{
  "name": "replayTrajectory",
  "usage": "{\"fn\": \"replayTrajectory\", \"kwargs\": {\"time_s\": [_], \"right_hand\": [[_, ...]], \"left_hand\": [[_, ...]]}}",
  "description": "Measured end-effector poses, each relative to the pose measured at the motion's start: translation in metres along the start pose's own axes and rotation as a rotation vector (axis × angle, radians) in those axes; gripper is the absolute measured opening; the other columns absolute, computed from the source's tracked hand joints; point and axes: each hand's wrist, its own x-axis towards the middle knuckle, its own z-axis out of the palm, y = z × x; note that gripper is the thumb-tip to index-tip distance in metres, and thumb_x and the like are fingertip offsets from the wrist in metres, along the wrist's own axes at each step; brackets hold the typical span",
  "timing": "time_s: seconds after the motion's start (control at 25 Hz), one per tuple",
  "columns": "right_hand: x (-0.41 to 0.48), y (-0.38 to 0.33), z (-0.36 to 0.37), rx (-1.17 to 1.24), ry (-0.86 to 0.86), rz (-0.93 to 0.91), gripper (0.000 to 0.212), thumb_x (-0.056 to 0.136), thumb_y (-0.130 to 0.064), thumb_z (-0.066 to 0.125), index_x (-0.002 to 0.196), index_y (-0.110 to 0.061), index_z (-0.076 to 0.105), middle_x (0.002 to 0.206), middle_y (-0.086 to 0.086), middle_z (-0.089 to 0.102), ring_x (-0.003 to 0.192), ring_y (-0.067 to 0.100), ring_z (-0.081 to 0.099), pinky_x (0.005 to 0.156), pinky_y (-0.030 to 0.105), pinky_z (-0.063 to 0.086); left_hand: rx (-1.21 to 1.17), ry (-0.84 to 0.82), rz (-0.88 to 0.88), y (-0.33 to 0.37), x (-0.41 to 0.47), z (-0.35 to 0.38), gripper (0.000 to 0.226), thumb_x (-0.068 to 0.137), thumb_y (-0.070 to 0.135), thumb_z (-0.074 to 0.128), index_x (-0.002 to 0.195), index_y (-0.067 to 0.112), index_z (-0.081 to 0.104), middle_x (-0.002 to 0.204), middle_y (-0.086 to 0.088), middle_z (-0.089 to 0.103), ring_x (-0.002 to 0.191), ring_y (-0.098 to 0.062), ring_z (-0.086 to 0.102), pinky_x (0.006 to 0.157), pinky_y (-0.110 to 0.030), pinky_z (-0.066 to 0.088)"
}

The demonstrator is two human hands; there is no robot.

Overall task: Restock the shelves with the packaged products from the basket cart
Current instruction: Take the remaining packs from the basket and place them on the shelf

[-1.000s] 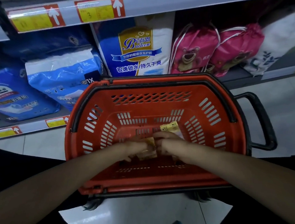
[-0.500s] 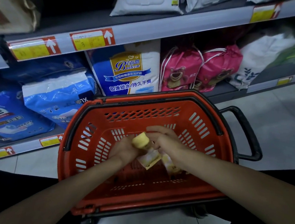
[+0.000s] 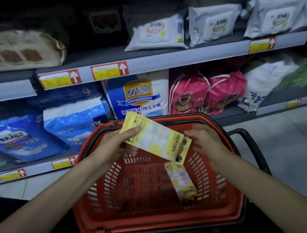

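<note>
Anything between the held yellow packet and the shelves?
Nothing visible in between: the yellow packet in the left hand is clear above the basket rim. But the shelf straight behind holds a blue-and-white pack and pink bags.

- Just beyond the left hand (image 3: pixel 117 143), blue-and-white pack (image 3: pixel 137 98): gold badge with a script brand, approx. "Baileen" (uncertain). Ribbon reads "为您的健康保驾护航"; below it, "极速锁水/持久干爽".
- Left of that hand, pale blue pack (image 3: pixel 74 120): "XL" on a dark patch, upside down.
- Further left, dark blue pack (image 3: pixel 17 138): "XL" at the lower edge; large characters not legible.
- Above the hands, shelf-edge price tag (image 3: pixel 109 70): white up-arrow on red, digit "3" on yellow.
- Neighbouring tag (image 3: pixel 59 79): arrow only, figures unreadable.
- Yellow packet (image 3: pixel 156 139) between the left hand and the right hand (image 3: pixel 204 141): print blurred.
- White wipes packs (image 3: pixel 156 31) higher up: labels illegible.
</note>
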Motion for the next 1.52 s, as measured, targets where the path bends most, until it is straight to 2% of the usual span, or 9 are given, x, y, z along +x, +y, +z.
{"fn": "replayTrajectory", "kwargs": {"time_s": [0.08, 0.24, 0.48, 0.64, 0.8, 1.08, 1.2, 1.36, 1.52], "right_hand": [[-0.005, 0.002, -0.003, 0.077, -0.111, 0.124, 0.04, 0.086, -0.044, 0.077, 0.121, -0.026, 0.068, 0.124, 0.003, 0.069, 0.112, 0.025, 0.068, 0.093, 0.045, 0.058], [-0.016, -0.007, -0.005, 0.384, -0.283, 0.071, 0.036, 0.093, -0.027, 0.074, 0.128, -0.02, 0.067, 0.12, 0.01, 0.075, 0.106, 0.03, 0.075, 0.096, 0.046, 0.059], [-0.017, -0.02, -0.013, 0.384, -0.151, -0.103, 0.019, 0.102, -0.013, 0.06, 0.116, -0.018, 0.072, 0.108, 0.004, 0.08, 0.096, 0.021, 0.078, 0.079, 0.033, 0.061], [-0.012, -0.024, -0.024, 0.356, -0.053, -0.189, 0.019, 0.1, -0.019, 0.064, 0.118, -0.016, 0.073, 0.111, 0.004, 0.079, 0.106, 0.022, 0.075, 0.092, 0.036, 0.057], [-0.018, -0.03, -0.027, 0.322, -0.031, -0.269, 0.019, 0.098, -0.018, 0.067, 0.115, -0.012, 0.075, 0.109, 0.007, 0.079, 0.107, 0.025, 0.074, 0.09, 0.034, 0.057], [-0.02, -0.053, -0.019, 0.298, -0.026, -0.413, 0.019, 0.092, -0.014, 0.075, 0.111, -0.014, 0.079, 0.106, 0.01, 0.079, 0.104, 0.031, 0.075, 0.1, 0.049, 0.057], [-0.021, -0.072, -0.018, 0.27, -0.039, -0.547, 0.022, 0.093, -0.01, 0.073, 0.114, -0.008, 0.077, 0.109, 0.01, 0.079, 0.106, 0.031, 0.074, 0.1, 0.046, 0.057], [-0.029, -0.098, -0.009, 0.275, -0.058, -0.637, 0.023, 0.092, -0.005, 0.073, 0.114, -0.002, 0.075, 0.11, 0.016, 0.077, 0.098, 0.024, 0.073, 0.089, 0.04, 0.059], [-0.05, -0.117, -0.006, 0.306, -0.091, -0.716, 0.033, 0.089, -0.004, 0.076, 0.121, -0.008, 0.071, 0.108, 0.015, 0.078, 0.1, 0.022, 0.074, 0.092, 0.036, 0.059]], "left_hand": [[-0.137, -0.013, -0.025, 0.002, -0.004, -0.001, 0.042, 0.083, 0.05, 0.079, 0.108, 0.016, 0.073, 0.078, -0.012, 0.072, 0.064, -0.021, 0.068, 0.066, -0.03, 0.045], [-0.348, -0.103, -0.062, 0.007, -0.009, -0.001, 0.046, 0.089, 0.051, 0.074, 0.125, 0.026, 0.064, 0.087, -0.011, 0.072, 0.077, -0.022, 0.071, 0.074, -0.033, 0.05], [-0.124, -0.157, 0.053, 0.013, -0.014, 0.007, 0.054, 0.091, 0.066, 0.055, 0.121, 0.023, 0.07, 0.099, -0.009, 0.078, 0.094, -0.024, 0.076, 0.09, -0.04, 0.054], [-0.047, -0.197, 0.078, 0.009, -0.013, 0.011, 0.053, 0.1, 0.065, 0.041, 0.133, 0.032, 0.065, 0.124, -0.005, 0.076, 0.114, -0.029, 0.073, 0.102, -0.049, 0.054], [-0.027, -0.238, 0.065, 0.004, -0.011, 0.014, 0.048, 0.096, 0.054, 0.058, 0.132, 0.023, 0.067, 0.123, -0.007, 0.076, 0.115, -0.031, 0.072, 0.104, -0.053, 0.055], [0.146, -0.194, 0.157, -0.005, -0.002, 0.022, 0.056, 0.076, 0.025, 0.09, 0.127, 0.018, 0.067, 0.114, -0.004, 0.079, 0.11, -0.024, 0.075, 0.105, -0.045, 0.055], [0.215, -0.126, 0.326, 0.004, 0.004, 0.029, 0.055, 0.074, 0.011, 0.091, 0.123, 0.012, 0.065, 0.114, -0.004, 0.079, 0.108, -0.022, 0.075, 0.095, -0.034, 0.06], [0.285, -0.104, 0.516, 0.023, 0.0, 0.046, 0.055, 0.079, 0.011, 0.09, 0.128, 0.013, 0.064, 0.118, -0.003, 0.077, 0.11, -0.017, 0.074, 0.098, -0.038, 0.059], [0.17, -0.145, 0.539, 0.039, -0.012, 0.061, 0.058, 0.082, 0.004, 0.086, 0.133, 0.017, 0.061, 0.12, -0.004, 0.077, 0.109, -0.022, 0.075, 0.093, -0.045, 0.062]]}}
